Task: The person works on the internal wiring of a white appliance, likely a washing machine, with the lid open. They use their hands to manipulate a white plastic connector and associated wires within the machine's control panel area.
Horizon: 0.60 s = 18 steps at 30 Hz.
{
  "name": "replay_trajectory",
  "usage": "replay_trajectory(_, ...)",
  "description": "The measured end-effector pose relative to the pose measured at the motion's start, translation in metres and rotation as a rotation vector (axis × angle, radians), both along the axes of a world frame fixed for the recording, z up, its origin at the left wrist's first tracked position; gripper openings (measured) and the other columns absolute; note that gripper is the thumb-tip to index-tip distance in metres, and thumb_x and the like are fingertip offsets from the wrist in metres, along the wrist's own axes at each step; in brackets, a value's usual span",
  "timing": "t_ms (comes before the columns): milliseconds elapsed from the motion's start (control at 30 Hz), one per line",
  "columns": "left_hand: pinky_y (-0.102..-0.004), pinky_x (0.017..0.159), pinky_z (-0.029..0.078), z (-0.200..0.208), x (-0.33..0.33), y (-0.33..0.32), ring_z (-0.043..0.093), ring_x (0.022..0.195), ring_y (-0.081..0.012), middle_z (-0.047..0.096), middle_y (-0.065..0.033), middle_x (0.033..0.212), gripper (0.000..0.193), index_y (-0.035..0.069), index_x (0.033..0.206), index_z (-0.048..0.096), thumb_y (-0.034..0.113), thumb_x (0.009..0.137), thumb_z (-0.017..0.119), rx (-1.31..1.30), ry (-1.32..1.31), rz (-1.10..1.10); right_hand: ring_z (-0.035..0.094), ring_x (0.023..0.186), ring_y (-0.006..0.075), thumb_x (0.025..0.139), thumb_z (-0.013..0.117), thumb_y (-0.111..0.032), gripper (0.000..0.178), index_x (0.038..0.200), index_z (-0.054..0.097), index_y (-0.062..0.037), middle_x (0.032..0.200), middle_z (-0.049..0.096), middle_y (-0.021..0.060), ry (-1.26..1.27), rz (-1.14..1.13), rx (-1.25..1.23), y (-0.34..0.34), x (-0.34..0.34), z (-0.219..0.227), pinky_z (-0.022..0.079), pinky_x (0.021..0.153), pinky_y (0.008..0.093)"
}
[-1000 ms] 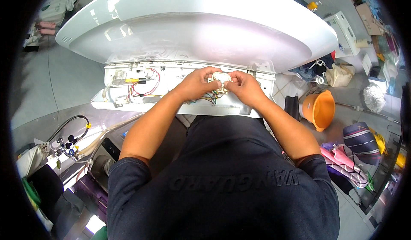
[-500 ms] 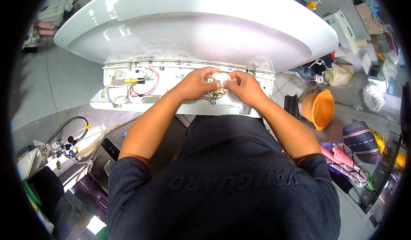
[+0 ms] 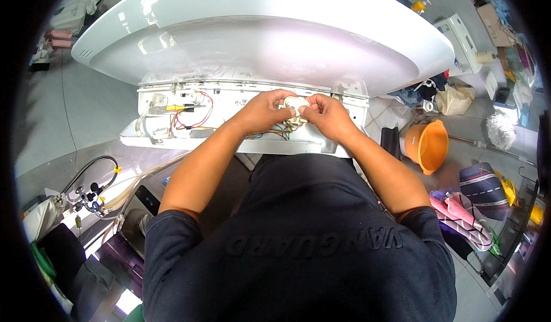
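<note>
Head view: our grip, left hand [image 3: 266, 113] and right hand [image 3: 329, 117], pinches the round cream part [image 3: 297, 101]; tugging hard could, we judge, strain the coloured wires [image 3: 284, 132] below.

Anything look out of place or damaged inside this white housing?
Possibly a yellow-and-black tool: it lies loose inside the white housing, beside a slack red wire, an odd spot for a tool. The left hand and right hand hold a pale part away from it. No clear damage shows.
</note>
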<state>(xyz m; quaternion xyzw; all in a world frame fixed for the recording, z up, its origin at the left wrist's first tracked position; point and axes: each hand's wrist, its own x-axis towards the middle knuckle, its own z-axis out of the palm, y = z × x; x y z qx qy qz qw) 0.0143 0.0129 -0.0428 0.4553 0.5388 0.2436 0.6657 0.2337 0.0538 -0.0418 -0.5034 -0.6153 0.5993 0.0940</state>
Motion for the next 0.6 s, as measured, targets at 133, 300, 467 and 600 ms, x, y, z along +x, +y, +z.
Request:
replay_trajectory(133,-0.0271,0.089,0.052,-0.006,0.0,-0.002,0.064,0.1,-0.01,0.071,-0.0065,0.11,0.046,0.002,0.138,0.058,0.02,0.098,0.07,0.015,-0.027,0.015,0.059,0.078,0.0064,0.096,0.071,-0.024,0.028,0.112,0.069,-0.001,0.086,0.068,-0.0006,0.001,0.0,0.002,0.0,0.0,-0.002,0.048,0.073,0.0239)
replay_trajectory(300,-0.0276,0.089,0.052,0.005,0.001,-0.001,0.064,0.1,-0.0106,0.07,-0.0071,0.111,0.047,0.002,0.138,0.058,0.024,0.098,0.071,-0.005,0.013,0.007,0.063,0.079,0.0111,0.093,0.073,-0.029,0.035,0.112,0.07,0.0005,0.087,0.07,0.0034,0.03,-0.026,-0.04,0.0,0.0,-0.004,0.051,0.075,0.0267)
replay_trajectory(467,-0.0276,0.089,0.051,-0.003,0.0,-0.001,0.063,0.1,-0.0107,0.069,-0.0069,0.11,0.049,0.002,0.14,0.057,0.024,0.098,0.072,-0.001,0.002,-0.01,0.063,0.077,0.0129,0.092,0.075,-0.032,0.038,0.11,0.07,0.0008,0.086,0.07,0.0047,0.034,-0.007,-0.002,0.0,0.001,-0.013,0.051,0.073,0.0284)
replay_trajectory(600,-0.0262,0.087,0.051,-0.001,-0.002,-0.002,0.062,0.098,-0.0099,0.069,-0.006,0.111,0.051,0.003,0.144,0.055,0.021,0.098,0.07,-0.022,-0.048,-0.022,0.062,0.076,0.0124,0.092,0.075,-0.032,0.037,0.109,0.07,0.0003,0.085,0.07,0.0042,0.038,0.001,-0.004,-0.001,0.001,-0.012,0.05,0.071,0.0281)
